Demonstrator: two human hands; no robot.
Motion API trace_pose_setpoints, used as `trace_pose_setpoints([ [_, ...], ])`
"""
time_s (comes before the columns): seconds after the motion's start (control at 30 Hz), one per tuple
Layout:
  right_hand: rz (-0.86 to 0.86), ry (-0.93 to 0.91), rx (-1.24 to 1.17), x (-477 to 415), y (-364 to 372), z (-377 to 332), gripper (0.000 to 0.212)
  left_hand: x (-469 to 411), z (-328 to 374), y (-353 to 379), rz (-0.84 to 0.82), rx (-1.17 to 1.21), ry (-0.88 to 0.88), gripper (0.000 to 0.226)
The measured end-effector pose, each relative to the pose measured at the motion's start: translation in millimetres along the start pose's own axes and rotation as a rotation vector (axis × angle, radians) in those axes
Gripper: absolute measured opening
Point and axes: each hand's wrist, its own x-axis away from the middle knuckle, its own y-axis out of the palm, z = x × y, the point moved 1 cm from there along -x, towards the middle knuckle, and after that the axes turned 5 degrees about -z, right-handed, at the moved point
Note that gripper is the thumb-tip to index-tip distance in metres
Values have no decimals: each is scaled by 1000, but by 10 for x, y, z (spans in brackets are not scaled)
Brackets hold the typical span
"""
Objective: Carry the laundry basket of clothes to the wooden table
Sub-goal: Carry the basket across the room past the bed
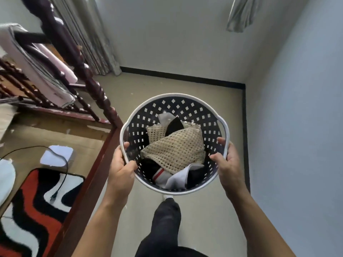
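Observation:
A round dark-blue laundry basket (178, 106) with a white rim and diamond holes hangs in front of me above the floor. Inside lie clothes (174, 151): a cream mesh knit on top, with black and white pieces under it. My left hand (121, 166) grips the rim on the left, thumb inside the basket. My right hand (227, 160) grips the rim on the right, fingers curled inside. No wooden table shows clearly in this view.
A dark carved wooden bed frame (89, 84) with a folded mattress stands at the left, its rail running down beside my left arm. A red, black and white rug (33, 204), a cable and a white box lie beyond it. Walls close the far side and right.

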Motion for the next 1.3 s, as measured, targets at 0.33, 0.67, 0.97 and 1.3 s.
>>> trace_pose_setpoints([
  [0.33, 66, -17, 11, -2206, 234, -949, 53, -2406, 840, 472, -60, 21, 43, 55],
  [0.67, 52, 5, -40, -4472, 372, -1478, 55, -4524, 1422, 1133, -8, -25, 59, 52],
  [0.97, -286, -27, 116, -6667, 1266, -2305, 59, -5953, 1924, 965, 392, -5, -21, 52],
  [1.3, -618, -96, 209, -8230, 3148, -2934, 57, -7311, 1981, 13, 732, 80, -54, 60],
])
